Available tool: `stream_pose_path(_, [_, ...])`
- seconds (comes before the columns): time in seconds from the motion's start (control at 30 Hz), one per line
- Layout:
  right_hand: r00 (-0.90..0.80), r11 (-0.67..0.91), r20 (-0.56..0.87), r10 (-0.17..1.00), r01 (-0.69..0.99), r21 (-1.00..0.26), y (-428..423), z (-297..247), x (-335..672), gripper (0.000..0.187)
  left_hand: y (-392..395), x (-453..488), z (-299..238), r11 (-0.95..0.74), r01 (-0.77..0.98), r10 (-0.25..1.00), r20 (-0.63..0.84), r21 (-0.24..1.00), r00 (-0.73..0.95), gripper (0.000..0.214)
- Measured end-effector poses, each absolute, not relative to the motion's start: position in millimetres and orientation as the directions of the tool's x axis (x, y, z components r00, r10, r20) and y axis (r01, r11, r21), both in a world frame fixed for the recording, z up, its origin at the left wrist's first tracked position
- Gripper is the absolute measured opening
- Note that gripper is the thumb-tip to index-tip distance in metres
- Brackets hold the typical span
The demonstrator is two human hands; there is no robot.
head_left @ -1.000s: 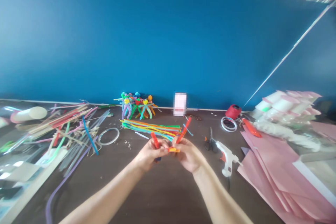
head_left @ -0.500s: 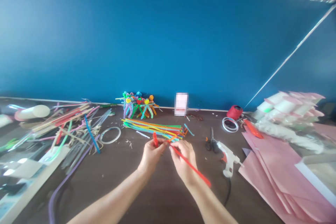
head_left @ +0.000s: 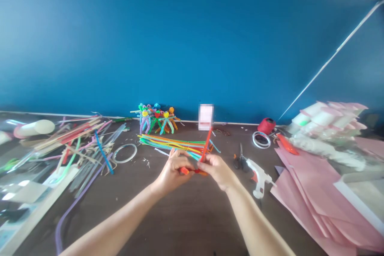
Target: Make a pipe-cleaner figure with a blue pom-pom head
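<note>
Between my two hands is a red pipe cleaner (head_left: 207, 141), bent, with one length standing up from my right fingertips. My right hand (head_left: 216, 169) pinches it between thumb and fingers. My left hand (head_left: 174, 168) is closed around a coiled red-orange part of it, whose end pokes out below the fingers. A bit of orange shows below, between the hands. Just beyond them lies a bundle of coloured pipe cleaners (head_left: 168, 144). Behind the bundle stand several small pipe-cleaner figures (head_left: 157, 118) against the wall.
At right are black-handled scissors (head_left: 240, 160), a white glue gun (head_left: 260, 176), tape rings (head_left: 261, 140), a red thread spool (head_left: 266, 125) and pink sheets (head_left: 312, 196). At left lie loose pipe cleaners (head_left: 81, 136), a white ring (head_left: 125, 153) and a purple strip (head_left: 67, 216).
The red length that pointed down toward me along my right wrist now points up and away. My right hand has turned, and my left hand has rolled over the coiled part.
</note>
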State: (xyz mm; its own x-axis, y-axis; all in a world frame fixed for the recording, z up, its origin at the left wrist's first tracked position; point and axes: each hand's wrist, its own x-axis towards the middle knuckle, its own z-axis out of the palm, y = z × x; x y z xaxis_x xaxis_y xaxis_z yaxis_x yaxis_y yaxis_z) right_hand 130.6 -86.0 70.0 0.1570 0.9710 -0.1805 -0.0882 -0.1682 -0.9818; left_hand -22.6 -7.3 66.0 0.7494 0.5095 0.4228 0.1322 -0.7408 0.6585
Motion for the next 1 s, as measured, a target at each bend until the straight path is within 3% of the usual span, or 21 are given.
stream_pose_path(0.1, [0.135, -0.229, -0.284, 0.949, -0.323, -0.919, -84.4, 64.9, 128.1, 0.02, -6.8, -21.5, 61.9, -0.676, 0.103, 0.541, 0.396, 0.73, 0.742, 0.006])
stream_pose_path(0.2, [0.132, -0.218, -0.293, 0.947, -0.403, -0.889, -83.3, 63.2, 126.8, 0.019, -6.6, -19.7, 58.6, -0.538, 0.094, 0.618, 0.316, 0.837, 0.72, 0.006])
stream_pose_path(0.37, [0.104, -0.21, -0.297, 0.949, -0.495, -0.843, -81.2, 61.3, 125.9, 0.018, -9.3, -17.0, 59.9, -0.126, -0.048, 0.672, 0.121, 0.991, 0.731, 0.01])
stream_pose_path(0.53, [0.13, -0.172, -0.293, 0.947, -0.566, -0.806, -80.1, 55.3, 118.3, 0.019, -18.2, -12.6, 54.5, 0.359, -0.154, 0.607, -0.105, 0.921, 0.788, 0.016])
stream_pose_path(0.7, [0.302, -0.027, -0.232, 0.924, -0.556, -0.831, -82.5, 49.6, 106.2, 0.019, -24.6, -7.5, 45.2, 0.487, -0.173, 0.733, -0.292, 0.856, 0.614, 0.019])
stream_pose_path(0.77, [0.415, 0.05, -0.162, 0.896, -0.454, -0.89, -84.8, 48.7, 102.1, 0.017, -25.9, -6.5, 45.2, 0.523, -0.153, 0.76, -0.378, 0.839, 0.529, 0.022])
stream_pose_path(0.87, [0.529, 0.104, 0.053, 0.847, -0.067, -0.992, -89.7, 48.2, 98.3, 0.014, -27.2, -5.4, 47.8, 0.527, -0.129, 0.783, -0.42, 0.84, 0.459, 0.023])
stream_pose_path(1.0, [0.457, 0.145, 0.378, 0.806, 0.466, -0.873, -97.5, 48.4, 97.5, 0.013, -27.0, -3.5, 47.4, 0.412, -0.125, 0.851, -0.331, 0.903, 0.409, 0.023])
